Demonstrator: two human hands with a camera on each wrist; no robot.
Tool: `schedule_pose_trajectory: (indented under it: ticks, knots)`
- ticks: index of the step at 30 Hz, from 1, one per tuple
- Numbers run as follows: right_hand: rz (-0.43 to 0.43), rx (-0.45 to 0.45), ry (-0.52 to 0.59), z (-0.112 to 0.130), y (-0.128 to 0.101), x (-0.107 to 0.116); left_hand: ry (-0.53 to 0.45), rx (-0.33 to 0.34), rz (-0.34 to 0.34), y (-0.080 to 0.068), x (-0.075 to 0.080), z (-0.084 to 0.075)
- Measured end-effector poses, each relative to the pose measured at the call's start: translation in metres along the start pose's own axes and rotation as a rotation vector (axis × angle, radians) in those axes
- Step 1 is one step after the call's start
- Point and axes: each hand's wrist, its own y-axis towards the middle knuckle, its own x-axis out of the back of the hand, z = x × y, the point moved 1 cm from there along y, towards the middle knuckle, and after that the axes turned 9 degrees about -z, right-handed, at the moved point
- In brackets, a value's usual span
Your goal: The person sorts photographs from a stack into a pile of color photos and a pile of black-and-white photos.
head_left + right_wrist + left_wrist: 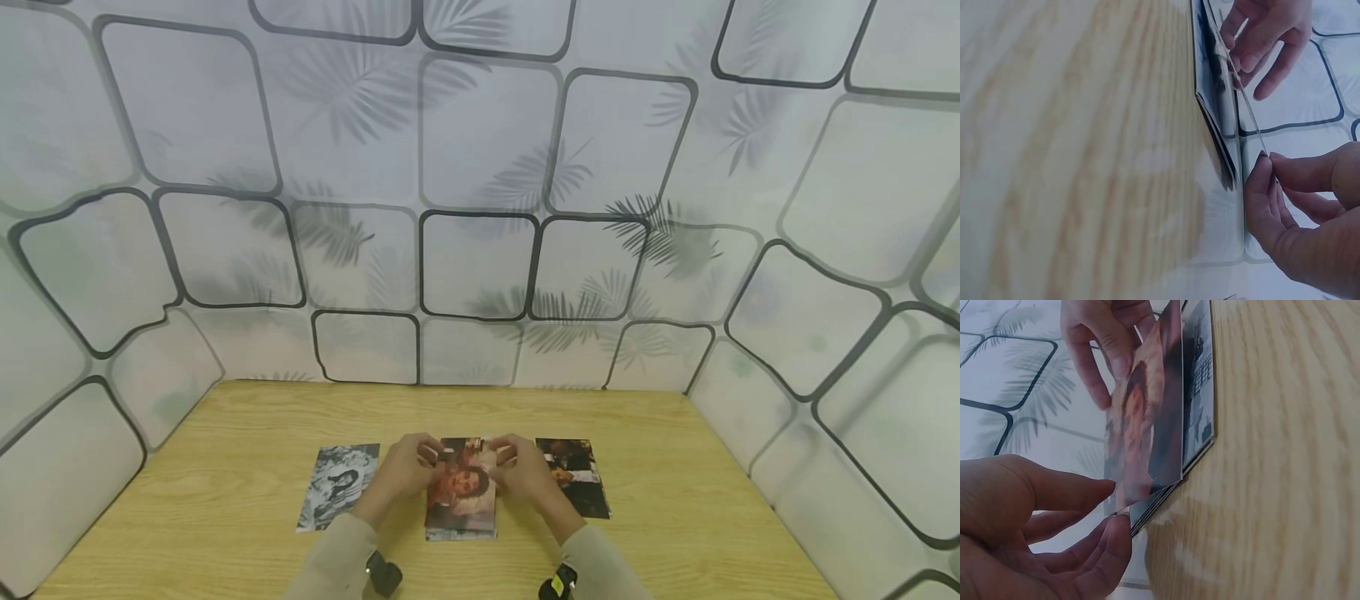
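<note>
We see a colour portrait photo (462,492) lifted off a small stack (461,530) near the bench's (675,533) front edge, midway along it, its long axis running front to back, top end toward the far edge. Our left hand (408,471) and right hand (521,468) each pinch a far corner. No writing is readable. A black-and-white photo (339,486) lies left, a dark photo (573,477) right.

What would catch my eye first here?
Both hands, the left hand and the right hand, pinch the far edge of a colour portrait photo on a small pile, mid-table. A black-and-white photo lies to its left, a dark photo to its right.
</note>
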Motion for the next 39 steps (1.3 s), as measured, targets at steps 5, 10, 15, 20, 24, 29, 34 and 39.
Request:
schedule_pose_trajectory:
  ticks: [5, 10, 15, 20, 24, 29, 34, 39]
  knots:
    - [-0.043, -0.002, 0.001, 0.004, 0.001, 0.003, -0.034, -0.009, 0.007, 0.001, -0.001, 0.001]
    - [-0.083, -0.011, -0.022, 0.004, 0.0, 0.008, -0.067, -0.027, 0.019, 0.001, -0.001, -0.001]
    - [-0.075, -0.022, -0.017, 0.001, -0.001, 0.014, -0.148, -0.03, 0.051, 0.001, -0.004, -0.004]
    - [-0.027, -0.014, 0.022, -0.003, -0.002, 0.021, -0.209, -0.038, 0.071, 0.002, -0.008, -0.008]
    - [-0.011, -0.024, 0.043, -0.008, -0.002, 0.027, -0.21, -0.073, 0.08, 0.003, -0.012, -0.011]
    - [-0.016, -0.06, 0.082, -0.012, -0.002, 0.034, -0.197, -0.099, 0.076, 0.003, -0.017, -0.015]
    - [-0.044, -0.094, 0.091, -0.015, -0.004, 0.041, -0.17, -0.122, 0.073, 0.003, -0.023, -0.021]
    - [-0.071, -0.108, 0.076, -0.018, -0.006, 0.049, -0.186, -0.112, 0.104, 0.005, -0.032, -0.027]
